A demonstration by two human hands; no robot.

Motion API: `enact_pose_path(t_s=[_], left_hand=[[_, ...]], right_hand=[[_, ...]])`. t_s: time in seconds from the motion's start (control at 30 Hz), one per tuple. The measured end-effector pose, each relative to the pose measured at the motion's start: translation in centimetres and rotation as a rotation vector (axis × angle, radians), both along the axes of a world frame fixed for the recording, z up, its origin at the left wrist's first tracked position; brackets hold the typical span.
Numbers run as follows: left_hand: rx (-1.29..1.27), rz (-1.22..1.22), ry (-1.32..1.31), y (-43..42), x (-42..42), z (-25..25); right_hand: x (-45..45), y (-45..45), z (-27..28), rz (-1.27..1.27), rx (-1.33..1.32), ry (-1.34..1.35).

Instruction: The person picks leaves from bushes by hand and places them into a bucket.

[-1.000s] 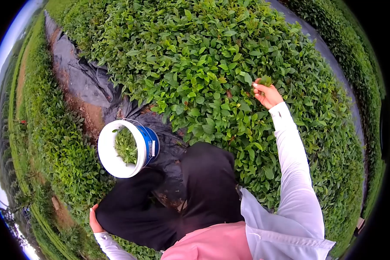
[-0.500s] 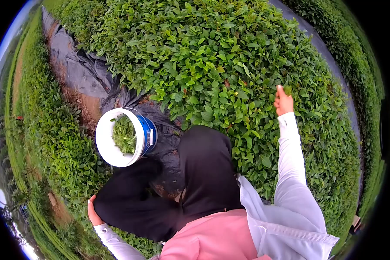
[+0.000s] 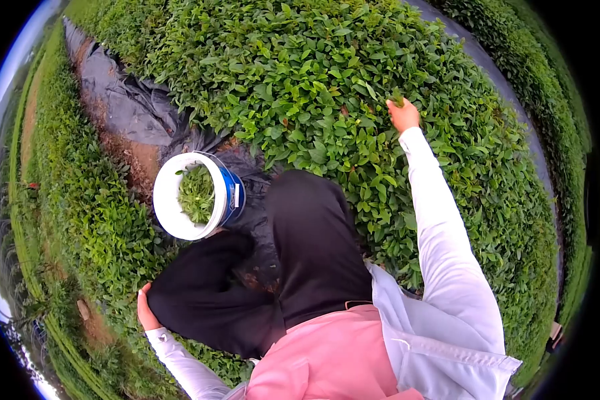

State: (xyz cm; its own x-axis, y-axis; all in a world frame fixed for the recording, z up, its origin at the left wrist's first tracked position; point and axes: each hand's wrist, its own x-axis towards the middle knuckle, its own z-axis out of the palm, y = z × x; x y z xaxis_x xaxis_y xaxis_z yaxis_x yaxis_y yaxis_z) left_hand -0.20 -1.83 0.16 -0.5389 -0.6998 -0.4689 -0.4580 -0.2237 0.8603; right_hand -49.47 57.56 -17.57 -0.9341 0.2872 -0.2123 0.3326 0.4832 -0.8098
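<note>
Over the top of the tea bush [image 3: 300,73], my right hand [image 3: 405,117] is closed around a few tea leaves [image 3: 398,99], whose green tips stick out past the fingers. My left hand [image 3: 147,309] lies against the side of my bent knee in black trousers [image 3: 200,293]; its fingers look stretched out and hold nothing, though part of them is hidden. Between the rows stands a white and blue bucket [image 3: 232,197], tilted towards me in view, with picked green leaves [image 3: 197,194] inside.
Black ground sheeting [image 3: 130,110] and bare reddish soil [image 3: 139,159] run between the rows. Another row of bushes [image 3: 90,193] grows on the left. Along the right, a further strip of sheeting [image 3: 513,100] borders the bush.
My right hand has moved left and farther out across the bush, with leaves in its fingers. My left hand remains on the knee. The whole view has shifted slightly.
</note>
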Motion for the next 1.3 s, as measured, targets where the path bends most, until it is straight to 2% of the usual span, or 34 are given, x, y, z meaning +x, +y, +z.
enact_pose_path(t_s=[0.03,0.07,0.13,0.2,0.27,0.33,0.37,0.4,0.47,0.53,0.67,0.7,0.73,0.8,0.87,0.9,0.93,0.97,1.0,1.03,1.1,1.2,1.23,1.3], left_hand=[[0.004,-0.001,0.001,0.0,0.4,0.0],[0.004,0.006,0.013,-0.1,0.9,-0.1],[0.007,0.032,0.036,0.1,2.2,-0.4],[0.008,0.062,0.038,0.7,2.7,-0.1],[-0.002,0.073,0.041,0.8,3.4,-0.4],[-0.025,0.053,0.036,-0.2,4.5,-1.0],[-0.004,0.063,0.036,-0.6,4.8,-1.1],[0.017,0.07,0.035,-0.9,5.0,-1.2],[0.052,0.092,0.025,-1.3,5.1,-1.4],[0.076,0.127,0.005,-1.4,5.1,-1.4],[0.074,0.11,-0.015,-2.5,6.1,-1.9],[0.072,0.117,-0.009,-2.2,6.2,-1.7],[0.072,0.122,-0.003,-2.0,6.0,-1.6],[0.087,0.139,0.005,-1.5,5.6,-1.5],[0.106,0.17,0.012,-1.2,5.1,-1.4],[0.098,0.14,0.02,-1.3,5.1,-1.4],[0.111,0.144,0.026,-1.4,5.0,-1.4],[0.125,0.148,0.032,-1.4,4.8,-1.3],[0.14,0.148,0.036,-1.4,4.5,-1.4],[0.128,0.139,0.018,-1.6,4.3,-1.4],[0.136,0.138,0.01,-0.9,3.4,-0.7],[0.192,0.132,0.031,-1.6,3.0,-0.6],[0.221,0.127,0.037,-2.0,3.1,-0.8],[0.269,0.155,0.059,-2.1,2.8,-1.1]], right_hand=[[-1.1,0.0,-1.7,0.056,0.186,0.038],[-1.4,-0.7,-2.7,0.097,0.214,0.044],[1.9,-4.8,2.7,0.226,-0.107,-0.153],[4.8,-5.2,3.7,0.383,-0.292,-0.215],[7.0,-3.6,5.2,0.096,-0.315,-0.064],[6.5,1.8,3.5,-0.353,-0.456,0.163],[6.0,5.5,2.2,-0.485,-0.501,0.316],[5.2,9.4,0.4,-0.584,-0.456,0.376],[3.8,14.9,-1.8,-0.654,-0.396,0.322],[2.7,15.6,-1.8,-0.591,-0.384,0.252],[-0.7,14.7,-2.2,-0.357,-0.146,0.231],[-1.4,14.4,-2.2,-0.375,-0.104,0.204],[-1.9,14.2,-2.2,-0.436,-0.146,0.181],[-2.2,14.0,-3.0,-0.581,-0.439,0.188],[-1.4,13.7,-3.3,-0.518,-0.56,0.166],[-0.7,13.4,-3.4,-0.528,-0.581,0.067],[0.8,12.1,-1.7,-0.331,-0.833,-0.053],[2.6,9.3,0.8,-0.195,-0.977,-0.161],[4.3,7.1,2.7,0.002,-1.031,-0.241],[5.9,5.2,4.8,0.01,-1.026,-0.277],[7.3,5.7,5.6,-0.125,-1.065,-0.171],[6.1,13.3,2.6,-0.45,-1.246,0.088],[5.5,15.9,2.2,-0.543,-1.215,0.223],[3.6,20.6,1.0,-0.664,-0.914,0.414]])
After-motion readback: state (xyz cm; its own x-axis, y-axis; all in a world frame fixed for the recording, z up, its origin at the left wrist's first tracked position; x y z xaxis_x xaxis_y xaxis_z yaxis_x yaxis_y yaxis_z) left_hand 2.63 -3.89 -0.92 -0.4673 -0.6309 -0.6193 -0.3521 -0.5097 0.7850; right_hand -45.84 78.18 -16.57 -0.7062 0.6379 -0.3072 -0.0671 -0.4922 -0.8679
